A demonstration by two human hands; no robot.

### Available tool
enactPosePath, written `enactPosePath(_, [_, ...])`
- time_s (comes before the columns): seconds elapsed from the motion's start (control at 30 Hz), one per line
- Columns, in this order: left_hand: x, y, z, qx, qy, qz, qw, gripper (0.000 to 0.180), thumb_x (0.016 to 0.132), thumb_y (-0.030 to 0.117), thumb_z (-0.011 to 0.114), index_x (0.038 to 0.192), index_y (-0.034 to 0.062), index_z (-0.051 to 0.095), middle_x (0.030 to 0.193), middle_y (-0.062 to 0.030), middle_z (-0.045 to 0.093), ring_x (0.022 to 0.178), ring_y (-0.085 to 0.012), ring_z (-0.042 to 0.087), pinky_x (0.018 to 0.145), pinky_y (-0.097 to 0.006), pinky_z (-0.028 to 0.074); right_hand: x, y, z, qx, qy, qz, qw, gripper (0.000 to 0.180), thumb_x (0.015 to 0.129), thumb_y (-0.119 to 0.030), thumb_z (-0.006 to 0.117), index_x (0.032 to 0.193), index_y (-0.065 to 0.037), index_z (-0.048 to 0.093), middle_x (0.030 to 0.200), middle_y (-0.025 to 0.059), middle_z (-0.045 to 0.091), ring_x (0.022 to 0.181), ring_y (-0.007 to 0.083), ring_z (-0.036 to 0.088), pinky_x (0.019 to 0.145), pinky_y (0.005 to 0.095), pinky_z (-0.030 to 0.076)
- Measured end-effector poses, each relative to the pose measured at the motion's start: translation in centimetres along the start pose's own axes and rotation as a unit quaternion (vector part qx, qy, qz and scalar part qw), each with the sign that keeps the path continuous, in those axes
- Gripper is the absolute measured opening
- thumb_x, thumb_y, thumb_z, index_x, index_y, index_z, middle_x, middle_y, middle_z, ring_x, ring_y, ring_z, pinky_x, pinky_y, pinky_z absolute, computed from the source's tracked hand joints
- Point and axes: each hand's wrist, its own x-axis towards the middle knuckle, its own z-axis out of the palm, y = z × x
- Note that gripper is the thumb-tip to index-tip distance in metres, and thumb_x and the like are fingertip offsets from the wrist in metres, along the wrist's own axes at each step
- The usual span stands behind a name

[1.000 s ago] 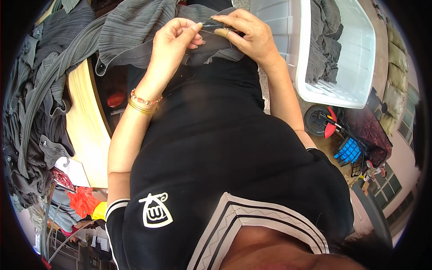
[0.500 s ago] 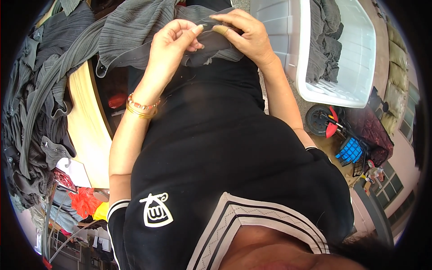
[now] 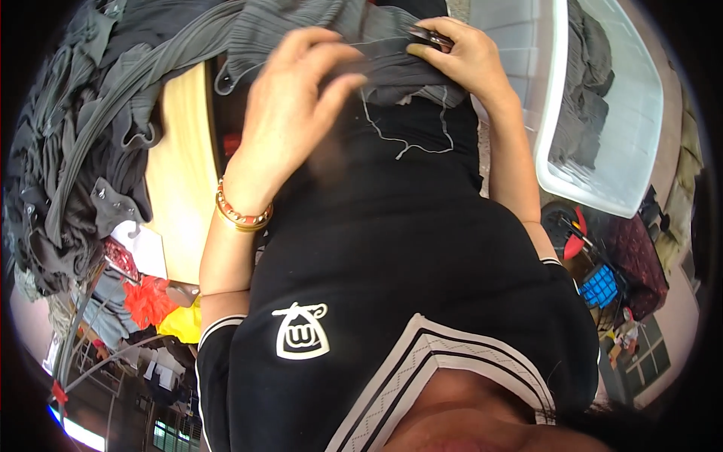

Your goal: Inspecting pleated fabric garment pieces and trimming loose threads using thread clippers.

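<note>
A dark grey ribbed garment (image 3: 301, 30) lies across my lap. Above its near side is my left hand (image 3: 294, 105), fingers apart and slightly blurred, with nothing seen in them. My right hand (image 3: 471, 64) is closed around small metal thread snips (image 3: 433, 36), whose pointed tips aim left over the cloth. A loose pale thread (image 3: 410, 145) hangs in a loop from the garment onto my black clothing. Part of the snips is hidden by my right fingers.
A pale wooden board (image 3: 184, 181) and a large heap of dark grey garments (image 3: 83, 128) are at my left. At my right stands a white plastic bin (image 3: 553, 135) with folded grey garments (image 3: 584, 83) inside. Red and yellow bags (image 3: 149, 300) sit lower left.
My left hand has opened from a pinch and moved slightly right. The snips now show in my right hand, which has shifted right. The long loose thread has come into view on my lap.
</note>
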Motion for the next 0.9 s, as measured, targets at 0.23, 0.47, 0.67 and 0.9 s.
enactPosePath(0.23, [-0.6,-3.5,-2.6,0.210,0.027,0.006,0.977,0.031,0.084,0.011,0.076,0.114,0.0106,0.070,0.118,-0.0045,0.067,0.112,-0.0260,0.061,0.096,-0.041,0.041,-1.6,2.1,-5.1,0.251,0.120,-0.047,0.959,0.019,0.086,0.000,0.076,0.105,-0.003,0.075,0.095,0.0028,0.074,0.086,0.0105,0.069,0.076,0.0235,0.053])
enactPosePath(0.47, [1.9,-3.2,-3.2,0.198,0.046,0.083,0.976,0.024,0.086,0.014,0.076,0.109,0.0108,0.072,0.105,-0.0019,0.070,0.108,-0.0231,0.062,0.096,-0.041,0.040,-3.9,2.5,-12.0,0.538,0.412,-0.029,0.735,0.009,0.094,-0.006,0.074,0.101,-0.004,0.070,0.088,0.0027,0.070,0.064,0.0059,0.053,0.056,0.0200,0.038])
enactPosePath(0.67, [5.2,-2.2,-3.1,0.205,0.179,0.194,0.942,0.018,0.087,0.015,0.076,0.105,0.0154,0.073,0.098,0.0005,0.070,0.090,-0.0189,0.066,0.077,-0.032,0.046,-5.0,4.8,-14.6,0.566,0.435,-0.025,0.700,0.009,0.094,-0.012,0.075,0.095,-0.010,0.066,0.069,-0.0038,0.054,0.051,0.0050,0.037,0.046,0.0197,0.029])
enactPosePath(0.9, [6.6,-1.3,-6.7,-0.093,0.283,0.105,0.949,0.015,0.100,0.009,0.067,0.113,0.0007,0.068,0.101,-0.0051,0.070,0.084,-0.0091,0.065,0.075,-0.025,0.053,-4.5,4.7,-13.0,0.558,0.361,-0.011,0.747,0.009,0.097,-0.010,0.072,0.103,-0.006,0.067,0.065,-0.0058,0.044,0.053,0.0058,0.033,0.049,0.0213,0.025])
